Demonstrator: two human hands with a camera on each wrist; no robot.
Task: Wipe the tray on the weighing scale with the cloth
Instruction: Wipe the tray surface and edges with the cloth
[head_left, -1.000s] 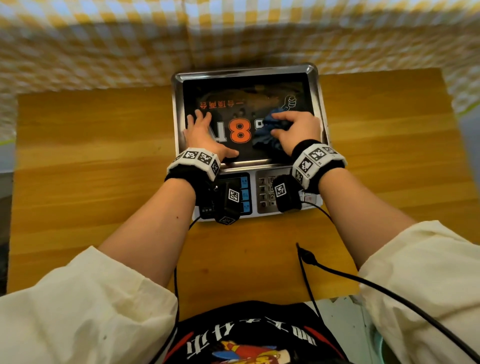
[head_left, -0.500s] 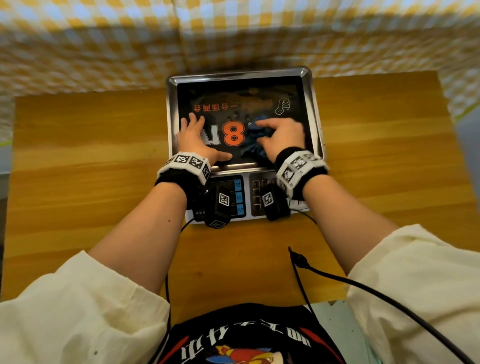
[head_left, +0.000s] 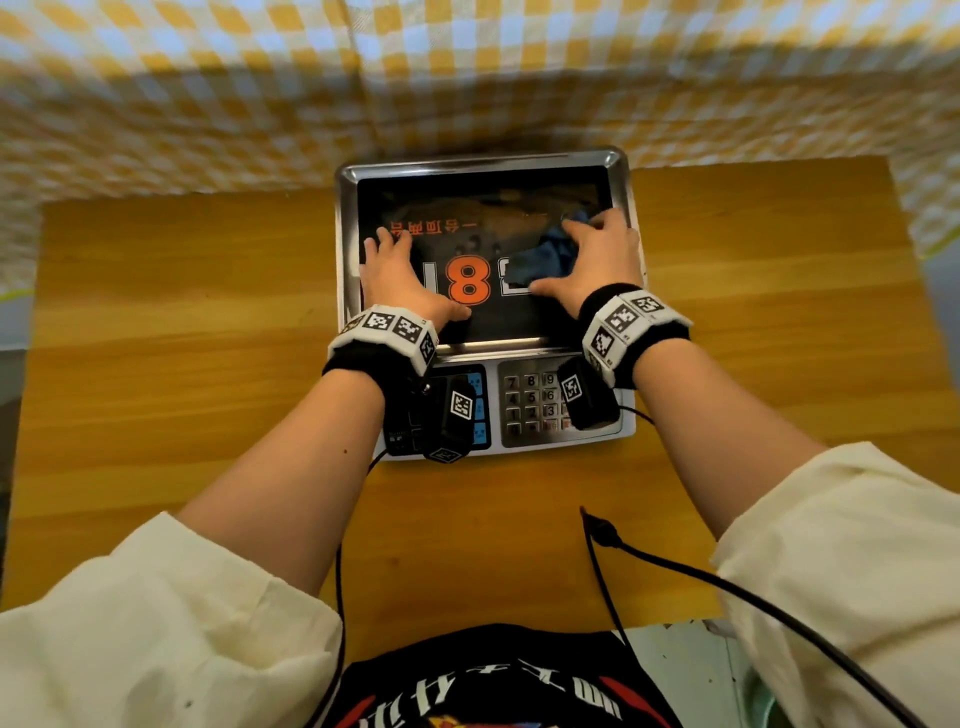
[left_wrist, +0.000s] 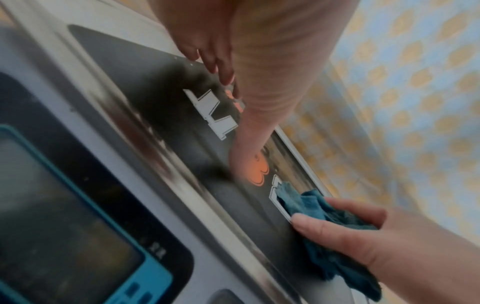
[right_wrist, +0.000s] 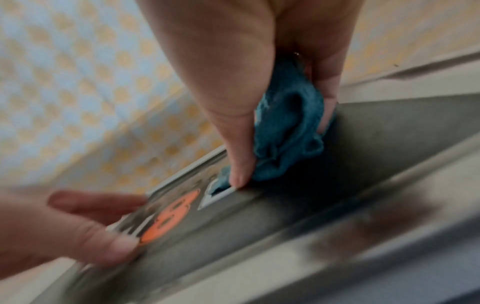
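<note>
Your right hand (head_left: 597, 262) is curled around the bunched blue cloth (head_left: 540, 260), thumb on one side and fingers on the other, pressing it down on the right half of the tray (head_left: 483, 161). Your left hand (head_left: 397, 278) lies flat with fingers straight on the tray's left half, holding nothing. The tray is shiny steel and mirrors your shirt's orange 8 (head_left: 467, 278) between your hands. It sits on the scale (head_left: 524, 441), whose keypad (head_left: 532, 405) and blue-framed display (left_wrist: 64, 236) face you. The scale stands on a wooden table (head_left: 182, 322) before a yellow-checked cloth backdrop (head_left: 260, 88).
</note>
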